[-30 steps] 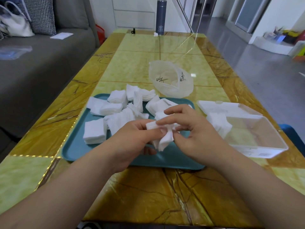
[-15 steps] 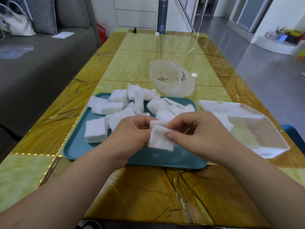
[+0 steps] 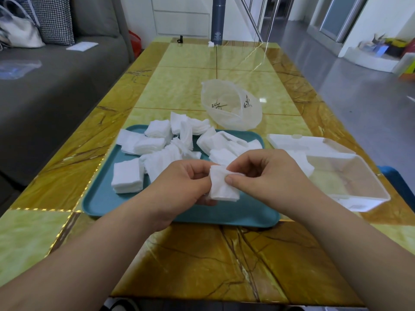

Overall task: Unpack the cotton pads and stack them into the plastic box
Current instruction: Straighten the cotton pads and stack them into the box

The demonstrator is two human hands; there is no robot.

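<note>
Both hands pinch a small stack of white cotton pads (image 3: 222, 187) above the near part of the teal tray (image 3: 105, 203). My left hand (image 3: 182, 182) grips its left edge and my right hand (image 3: 265, 176) holds its top right corner with thumb in front. Several loose cotton pads and small stacks (image 3: 157, 144) lie scattered across the tray's far half. The clear plastic box (image 3: 350, 182) stands open at the right, with a few pads (image 3: 303, 162) at its left end. Its lid (image 3: 298, 142) lies behind it.
An empty translucent plastic bag (image 3: 231, 108) with black print lies beyond the tray. A dark flask (image 3: 217, 21) stands at the table's far end. A grey sofa (image 3: 45, 86) runs along the left, with a bag and cushion. Open floor lies to the right.
The crumpled pads in my hands have been squared into a neat stack. Both hands shifted slightly right and toward me while still holding it.
</note>
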